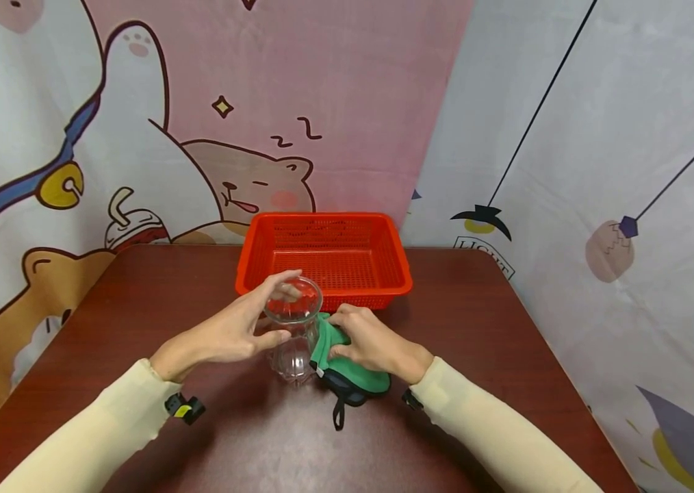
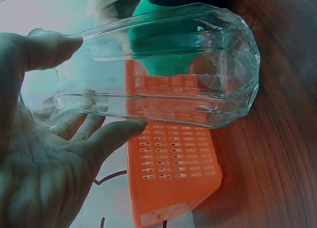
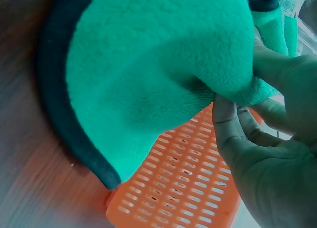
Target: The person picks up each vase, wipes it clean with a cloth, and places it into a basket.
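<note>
a person's left hand (image 1: 233, 335) wraps its thumb and fingers around a clear glass jar (image 1: 293, 329) standing on the dark wooden table (image 1: 482, 329) just in front of the red basket (image 1: 324, 257), a grip that seems meant to keep the jar steady and upright. the right hand (image 1: 371, 342), just right of the jar, bunches a green cloth (image 1: 347, 373) between thumb and fingers and presses it against the jar's side, apparently so the cloth can rub the glass. the two hands sit close together on either side of the jar, a little nearer the person than the basket, which stands against the cartoon backdrop (image 1: 137, 137).
</note>
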The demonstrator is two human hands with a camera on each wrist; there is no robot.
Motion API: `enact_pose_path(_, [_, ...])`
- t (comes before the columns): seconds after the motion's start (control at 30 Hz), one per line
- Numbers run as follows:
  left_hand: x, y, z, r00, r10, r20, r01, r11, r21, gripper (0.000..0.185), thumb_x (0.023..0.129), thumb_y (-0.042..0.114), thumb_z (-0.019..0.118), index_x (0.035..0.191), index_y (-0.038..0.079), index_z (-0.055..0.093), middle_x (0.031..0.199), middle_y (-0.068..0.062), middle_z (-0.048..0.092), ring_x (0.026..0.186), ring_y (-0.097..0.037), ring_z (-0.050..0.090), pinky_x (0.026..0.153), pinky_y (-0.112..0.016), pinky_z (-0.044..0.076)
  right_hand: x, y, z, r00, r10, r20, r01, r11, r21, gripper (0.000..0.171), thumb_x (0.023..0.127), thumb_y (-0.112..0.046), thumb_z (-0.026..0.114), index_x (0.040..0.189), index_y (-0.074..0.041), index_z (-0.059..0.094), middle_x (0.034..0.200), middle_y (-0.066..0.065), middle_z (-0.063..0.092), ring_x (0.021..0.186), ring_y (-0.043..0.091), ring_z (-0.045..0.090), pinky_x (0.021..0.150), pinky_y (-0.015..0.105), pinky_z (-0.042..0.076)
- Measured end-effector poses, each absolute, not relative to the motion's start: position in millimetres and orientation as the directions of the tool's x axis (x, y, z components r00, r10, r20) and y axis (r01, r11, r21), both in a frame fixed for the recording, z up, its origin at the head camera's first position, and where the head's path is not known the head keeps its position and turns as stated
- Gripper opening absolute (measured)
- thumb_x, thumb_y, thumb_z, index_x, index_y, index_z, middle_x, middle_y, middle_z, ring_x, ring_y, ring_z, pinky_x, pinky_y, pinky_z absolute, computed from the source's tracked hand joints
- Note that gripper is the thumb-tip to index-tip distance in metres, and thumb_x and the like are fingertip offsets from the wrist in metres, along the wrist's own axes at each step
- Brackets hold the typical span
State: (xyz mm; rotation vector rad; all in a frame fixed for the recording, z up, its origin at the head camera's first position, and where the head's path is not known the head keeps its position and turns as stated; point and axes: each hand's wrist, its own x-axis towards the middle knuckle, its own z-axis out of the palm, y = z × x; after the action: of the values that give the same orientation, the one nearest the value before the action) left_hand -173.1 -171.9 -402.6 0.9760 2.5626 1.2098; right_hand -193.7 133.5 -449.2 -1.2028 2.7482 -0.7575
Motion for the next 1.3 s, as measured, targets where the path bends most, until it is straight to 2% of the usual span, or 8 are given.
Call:
enact_pose_path(0.2, [-172,-171,-401,-0.785,0.605,0.133,0.486,0.469,0.737,0.101,0.105,0.019,0.085,0.184,0.031,0.022,0.168,-0.009,0.058,0.154,-0.036,0.059,0.114,-0.073,0.061,-194,133,-455,-0.693,-0.71,0.126,-0.684,0.591,-0.427,0.043,0.095,-0.023,0.1,0.129,-0.004,0.083,0.114,0.007,0.076,0.095,0.013,0.065,0.08,0.021,0.056])
enact_pose_path(0.43, [-172,-169,-400,-0.788,0.602,0.125,0.48,0.475,0.737,0.104,0.103,0.016,0.086,0.183,0.033,0.022,0.168,-0.006,0.059,0.155,-0.032,0.059,0.115,-0.069,0.062,-193,133,-459,-0.694,-0.713,0.099,-0.684,0.609,-0.401,0.041,0.094,-0.023,0.101,0.124,-0.003,0.084,0.11,0.008,0.075,0.092,0.013,0.066,0.077,0.021,0.056])
enact_pose_path(0.67, [-173,-170,-402,-0.782,0.608,0.139,0.491,0.462,0.738,0.1,0.105,0.019,0.085,0.183,0.03,0.023,0.167,-0.011,0.059,0.153,-0.037,0.061,0.113,-0.075,0.061,-195,132,-463,-0.688,-0.718,0.105,-0.697,0.613,-0.371,0.038,0.093,-0.024,0.102,0.12,-0.006,0.084,0.106,0.006,0.074,0.092,0.013,0.065,0.077,0.022,0.054])
enact_pose_path(1.07, [-173,-170,-401,-0.789,0.598,0.137,0.484,0.47,0.738,0.104,0.103,0.017,0.088,0.183,0.032,0.023,0.166,-0.009,0.06,0.153,-0.035,0.061,0.114,-0.074,0.061,-197,133,-462,-0.688,-0.72,0.091,-0.682,0.6,-0.419,0.035,0.095,-0.025,0.1,0.118,-0.008,0.081,0.104,0.001,0.078,0.09,0.01,0.063,0.077,0.022,0.054])
enact_pose_path(1.3, [-173,-169,-401,-0.79,0.599,0.134,0.484,0.473,0.736,0.103,0.103,0.018,0.088,0.183,0.031,0.023,0.167,-0.007,0.06,0.154,-0.033,0.061,0.116,-0.073,0.061,-198,134,-464,-0.698,-0.712,0.077,-0.66,0.599,-0.453,0.034,0.095,-0.025,0.1,0.118,-0.009,0.081,0.098,-0.004,0.075,0.085,0.008,0.06,0.072,0.021,0.051])
